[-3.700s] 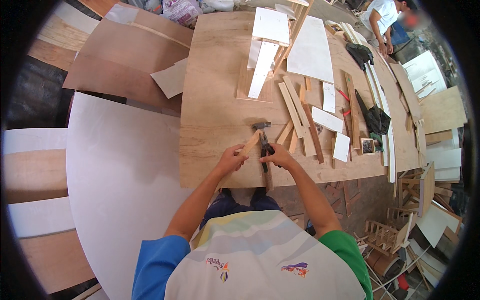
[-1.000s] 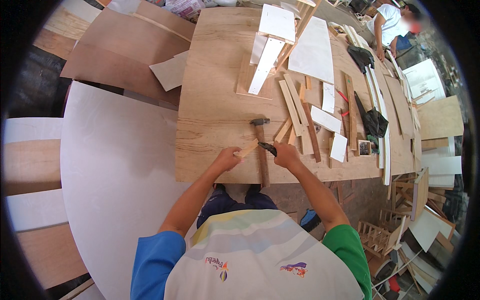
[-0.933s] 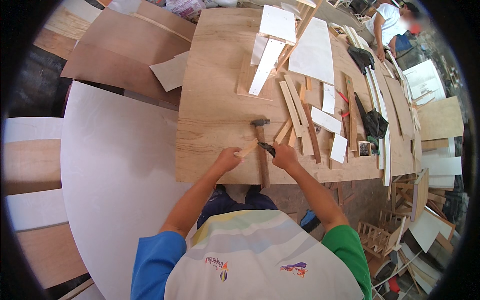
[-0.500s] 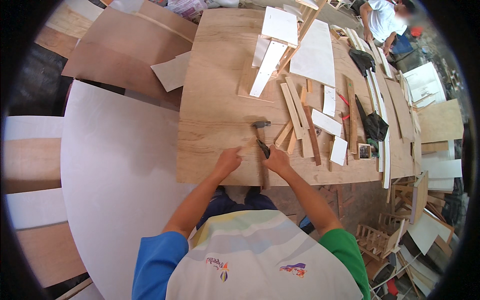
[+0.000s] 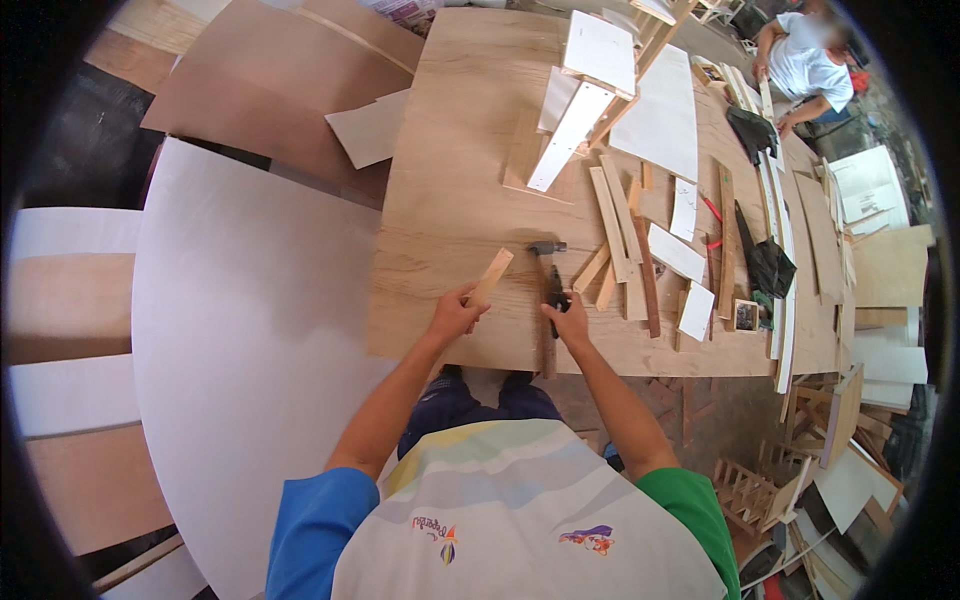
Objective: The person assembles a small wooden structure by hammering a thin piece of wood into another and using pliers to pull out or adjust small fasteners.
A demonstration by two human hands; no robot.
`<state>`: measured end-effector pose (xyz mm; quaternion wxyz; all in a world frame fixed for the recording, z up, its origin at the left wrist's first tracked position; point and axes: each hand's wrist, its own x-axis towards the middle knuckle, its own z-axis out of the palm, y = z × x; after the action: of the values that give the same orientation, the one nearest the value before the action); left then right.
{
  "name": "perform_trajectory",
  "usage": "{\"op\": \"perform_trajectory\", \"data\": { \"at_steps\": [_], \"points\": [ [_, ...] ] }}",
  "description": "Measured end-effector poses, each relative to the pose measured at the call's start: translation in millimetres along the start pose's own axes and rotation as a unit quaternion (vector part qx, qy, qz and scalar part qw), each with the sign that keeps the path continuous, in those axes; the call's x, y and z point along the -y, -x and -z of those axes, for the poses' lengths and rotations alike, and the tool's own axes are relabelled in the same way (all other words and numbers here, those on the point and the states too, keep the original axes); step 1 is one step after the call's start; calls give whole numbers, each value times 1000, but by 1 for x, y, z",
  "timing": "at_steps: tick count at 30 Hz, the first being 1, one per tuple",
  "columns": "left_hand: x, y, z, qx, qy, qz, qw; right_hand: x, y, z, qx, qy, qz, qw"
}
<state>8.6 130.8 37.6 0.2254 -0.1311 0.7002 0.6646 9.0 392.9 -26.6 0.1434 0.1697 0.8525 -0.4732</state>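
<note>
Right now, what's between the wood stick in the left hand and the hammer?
Just bare tabletop shows between the wood stick and the hammer in the head view.

Soft light across the tabletop (image 5: 450, 180), faint shadow on the white panel (image 5: 250, 400) at left, rim bowed, corners black, blur upper right

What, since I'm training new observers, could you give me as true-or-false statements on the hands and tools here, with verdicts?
The left hand holds a light wood strip. True.
A hammer lies on the wooden table. True.
The right hand holds that hammer. False: it holds black-handled pliers.
The strip touches the pliers. False: a gap separates them.
Another person in a white top shows at upper right. True.
</note>
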Motion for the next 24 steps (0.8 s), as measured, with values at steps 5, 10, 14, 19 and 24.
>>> {"op": "perform_trajectory", "data": {
  "at_steps": [5, 10, 14, 19, 24],
  "points": [
    [18, -7, 12, 5, 33, -12, 999, -22, -5, 8, -68, 193, 27, 978],
    [42, -20, 23, 22, 29, -15, 999, -16, 11, 8, -89, 379, 134, 911],
    [79, -26, 36, -16, -72, -41, 996, 4, 42, -12, 63, 289, 66, 953],
    [102, -11, 34, -54, -206, -24, 977, -19, 47, -43, -5, 253, -9, 967],
    [132, 16, 29, -57, 56, 72, 994, 4, 59, -46, -60, 160, -34, 985]
  ]
}}
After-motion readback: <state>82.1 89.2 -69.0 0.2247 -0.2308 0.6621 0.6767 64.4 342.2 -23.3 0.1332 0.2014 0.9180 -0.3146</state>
